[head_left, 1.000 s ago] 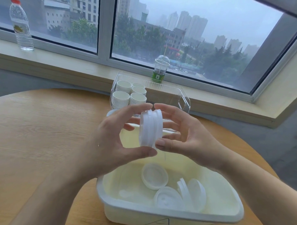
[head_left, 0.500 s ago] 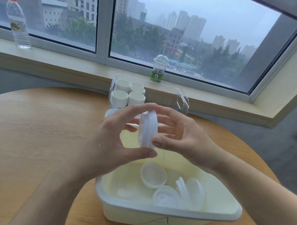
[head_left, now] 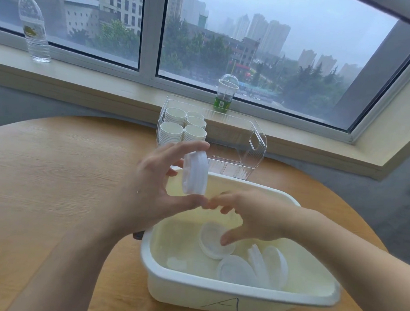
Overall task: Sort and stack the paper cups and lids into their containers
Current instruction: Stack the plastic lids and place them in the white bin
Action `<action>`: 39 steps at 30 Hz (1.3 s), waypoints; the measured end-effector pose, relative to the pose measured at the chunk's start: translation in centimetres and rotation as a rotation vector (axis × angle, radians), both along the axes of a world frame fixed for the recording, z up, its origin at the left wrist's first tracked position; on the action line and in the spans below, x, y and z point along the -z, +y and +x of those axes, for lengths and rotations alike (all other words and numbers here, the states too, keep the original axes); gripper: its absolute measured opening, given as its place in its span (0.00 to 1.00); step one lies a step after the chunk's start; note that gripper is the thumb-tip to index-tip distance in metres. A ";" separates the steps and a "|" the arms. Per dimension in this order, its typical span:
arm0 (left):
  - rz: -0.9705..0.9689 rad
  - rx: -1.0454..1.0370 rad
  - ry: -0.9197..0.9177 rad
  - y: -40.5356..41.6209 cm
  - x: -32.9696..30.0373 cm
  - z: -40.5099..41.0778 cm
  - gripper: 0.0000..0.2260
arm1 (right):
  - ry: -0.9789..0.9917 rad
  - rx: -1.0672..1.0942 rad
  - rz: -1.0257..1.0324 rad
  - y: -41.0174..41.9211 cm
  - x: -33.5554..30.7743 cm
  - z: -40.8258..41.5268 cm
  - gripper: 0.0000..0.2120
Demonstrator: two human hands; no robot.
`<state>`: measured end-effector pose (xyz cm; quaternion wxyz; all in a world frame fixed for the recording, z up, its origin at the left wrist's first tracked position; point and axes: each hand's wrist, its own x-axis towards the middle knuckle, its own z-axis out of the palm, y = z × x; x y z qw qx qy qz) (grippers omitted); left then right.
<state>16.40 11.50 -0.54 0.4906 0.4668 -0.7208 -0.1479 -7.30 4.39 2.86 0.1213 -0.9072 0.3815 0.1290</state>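
head view. landmark: the white tub [head_left: 216,294], at the near edge of the round wooden table [head_left: 46,172]. a handwritten letter "a" is marked on the tub's near wall.

the left hand [head_left: 150,190] is raised above the tub's far left corner. its thumb and fingers pinch a short stack of white lids [head_left: 195,176], held on edge, clear of the tub.

the right hand [head_left: 250,218] is lowered inside the tub, fingers spread and slightly curled, holding nothing. its thumb tip touches or hovers just over a loose lid [head_left: 213,241] on the tub floor; contact cannot be confirmed. more lids [head_left: 255,268] lie right of that lid, some leaning.

behind the tub stands a clear bin [head_left: 251,143]. stacked paper cups [head_left: 183,128] fill its left part.

beyond the bin, on the sill [head_left: 108,85]: a domed cup [head_left: 226,92] with a green label, text unreadable, and far left a water bottle [head_left: 34,28], label unreadable.
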 end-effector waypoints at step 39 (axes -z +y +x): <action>0.050 0.092 0.035 0.8 -0.8 -1.4 0.37 | -0.849 0.102 0.200 1.3 -2.8 -1.6 0.40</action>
